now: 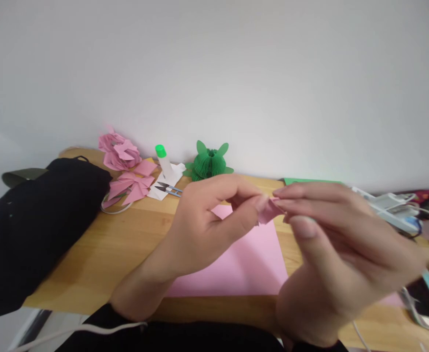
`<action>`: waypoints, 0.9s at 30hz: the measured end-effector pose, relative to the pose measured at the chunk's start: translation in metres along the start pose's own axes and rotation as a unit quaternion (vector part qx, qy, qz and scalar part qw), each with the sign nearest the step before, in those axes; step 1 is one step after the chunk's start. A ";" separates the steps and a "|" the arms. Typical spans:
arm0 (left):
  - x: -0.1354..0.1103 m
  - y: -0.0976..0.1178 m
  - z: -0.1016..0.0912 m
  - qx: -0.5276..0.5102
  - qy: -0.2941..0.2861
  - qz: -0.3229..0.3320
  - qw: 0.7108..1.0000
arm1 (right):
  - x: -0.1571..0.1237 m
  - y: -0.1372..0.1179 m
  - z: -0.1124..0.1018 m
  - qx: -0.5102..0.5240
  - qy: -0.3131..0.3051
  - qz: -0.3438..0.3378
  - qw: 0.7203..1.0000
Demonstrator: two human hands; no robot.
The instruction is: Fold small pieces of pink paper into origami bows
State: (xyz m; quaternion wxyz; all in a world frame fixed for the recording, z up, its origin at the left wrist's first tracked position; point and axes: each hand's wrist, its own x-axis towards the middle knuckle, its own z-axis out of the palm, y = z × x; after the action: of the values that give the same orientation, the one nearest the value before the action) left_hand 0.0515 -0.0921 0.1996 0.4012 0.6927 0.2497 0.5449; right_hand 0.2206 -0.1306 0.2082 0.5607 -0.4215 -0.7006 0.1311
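My left hand (214, 225) is closed, pinching a small folded piece of pink paper (268, 213) between thumb and forefinger. On the paper's right side, the outstretched fingertips of my right hand (331, 234) touch its edge. The right thumb stands apart from those fingers and is off the paper. Below both hands lies a flat pink paper sheet (251, 264) on the wooden table (133, 239), partly covered by my left hand and wrist.
Behind the hands stand a green paper honeycomb figure (209, 165) and a glue stick (164, 159). Small scissors (168, 188) lie beside pink paper cutouts (133, 186) and a pink paper flower (119, 150). A black bag (49, 215) is at left, a white power strip (390, 208) at right.
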 end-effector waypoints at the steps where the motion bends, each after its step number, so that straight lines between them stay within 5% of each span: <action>1: 0.000 0.000 0.000 0.011 -0.005 0.017 1.000 | 0.001 0.000 0.003 0.044 0.031 0.032 0.998; 5: 0.002 0.000 -0.002 0.036 -0.025 0.048 0.998 | 0.002 0.003 0.011 0.222 0.008 0.160 0.962; 9: 0.001 0.001 -0.004 0.058 -0.036 0.046 0.997 | 0.003 0.006 0.012 0.277 0.008 0.215 0.936; 27: -0.001 -0.001 -0.002 0.097 -0.019 0.059 0.993 | 0.008 0.006 0.007 0.258 -0.021 0.232 0.938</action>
State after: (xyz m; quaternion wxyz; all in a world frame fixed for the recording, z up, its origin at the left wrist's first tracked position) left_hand 0.0494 -0.0919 0.1983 0.3036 0.7523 0.2522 0.5275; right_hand 0.2167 -0.1188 0.2075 0.5892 -0.4102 -0.5374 0.4424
